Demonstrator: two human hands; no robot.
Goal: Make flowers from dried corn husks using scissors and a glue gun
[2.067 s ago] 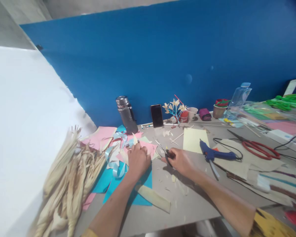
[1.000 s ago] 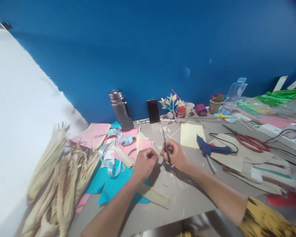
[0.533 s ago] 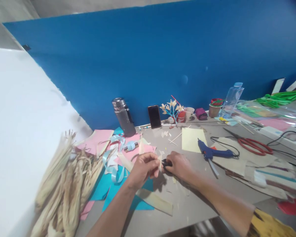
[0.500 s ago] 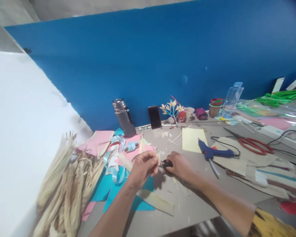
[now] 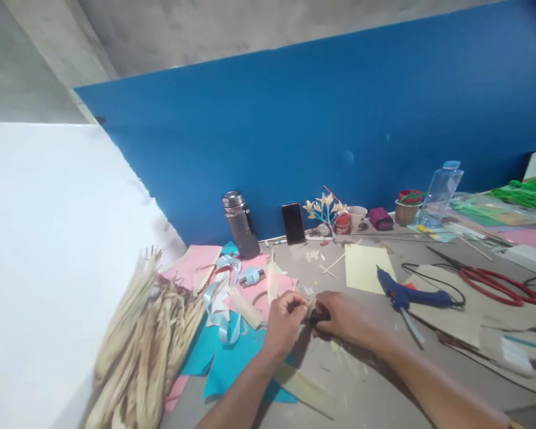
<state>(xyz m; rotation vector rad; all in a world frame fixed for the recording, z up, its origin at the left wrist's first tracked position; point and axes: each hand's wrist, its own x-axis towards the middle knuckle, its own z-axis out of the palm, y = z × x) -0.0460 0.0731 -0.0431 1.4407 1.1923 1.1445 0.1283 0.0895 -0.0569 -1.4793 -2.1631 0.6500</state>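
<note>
The thumb and fingers of the left hand (image 5: pixel 286 325) are pinched together on a small pale piece (image 5: pixel 311 305), while the right hand (image 5: pixel 342 316) is curled around black-handled scissors (image 5: pixel 318 319) just beside it; their blades are hidden, so I cannot tell whether they are apart. The main hazard seems to be a nicked left fingertip, since the two hands nearly meet there and the piece leaves little to hold. Being thin, it could also tear or slip if the pinch pulls sideways.

Below the left wrist, a cream strip (image 5: pixel 306 390) lies partly on a blue sheet (image 5: pixel 234 366) and partly on the tabletop (image 5: pixel 355 405), where a dragging forearm could sweep it off. Light-blue ribbon (image 5: pixel 227 328) curls to the left, loose enough to snag.

Past the right forearm, a blue glue gun (image 5: pixel 415 298) rests near its looped cord; a wide elbow swing could tip it. Farther left, the dried husks (image 5: pixel 149 351) lie heaped, well apart from the scissors
</note>
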